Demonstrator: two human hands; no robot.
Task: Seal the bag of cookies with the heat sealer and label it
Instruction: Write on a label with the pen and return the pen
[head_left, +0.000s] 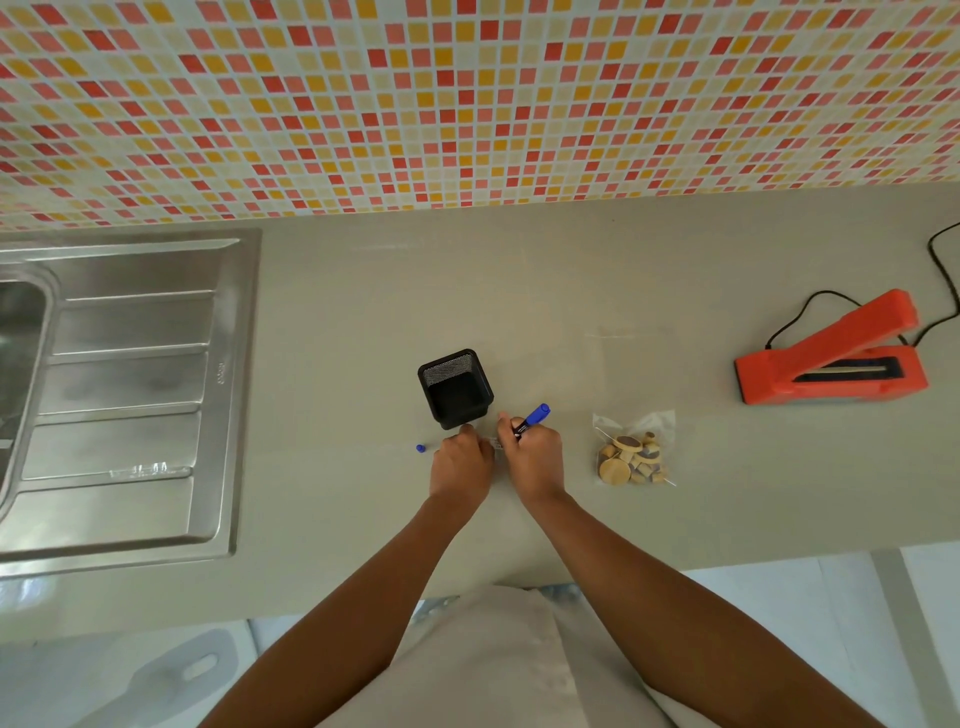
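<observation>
A clear bag of cookies (632, 451) lies on the counter, to the right of my hands. The orange heat sealer (831, 356) stands further right with its lid raised. My right hand (535, 457) grips a blue marker (531, 420), tip pointing down at a small pale label (494, 443) between my hands. My left hand (461, 460) rests fingers-down on the label's left side. The marker's blue cap (420, 448) lies on the counter just left of my left hand. Most of the label is hidden by my hands.
A black mesh pen holder (456, 387) stands just behind my hands. A steel sink with drainboard (130, 395) fills the left side. The sealer's black cord (943, 270) trails to the right edge. The counter's front edge (571, 574) runs near my body.
</observation>
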